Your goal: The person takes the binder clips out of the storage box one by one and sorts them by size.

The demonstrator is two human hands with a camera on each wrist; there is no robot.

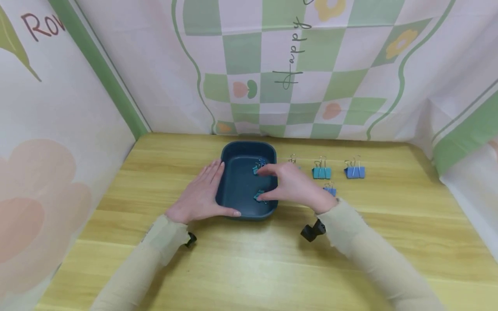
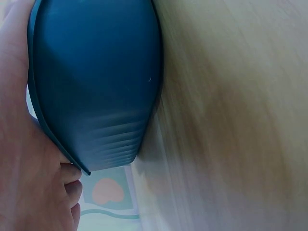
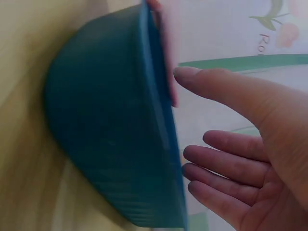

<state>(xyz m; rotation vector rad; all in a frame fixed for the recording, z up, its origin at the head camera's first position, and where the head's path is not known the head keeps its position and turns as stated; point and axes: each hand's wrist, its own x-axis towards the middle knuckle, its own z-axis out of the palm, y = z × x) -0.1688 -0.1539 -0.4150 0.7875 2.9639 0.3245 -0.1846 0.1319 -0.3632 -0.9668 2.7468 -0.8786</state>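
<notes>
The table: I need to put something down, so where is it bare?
The table is bare nearer than the tray, between the sleeves; left of the left hand, out to its left edge; and right of the large blue clip. It is crowded just right of the tray, where the right hand and the other clips outside it are.

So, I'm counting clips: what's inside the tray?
Inside the tray lie far clips and near clips, both toward its right side. The right hand hides part of that side; anything beneath it can't be seen.
</notes>
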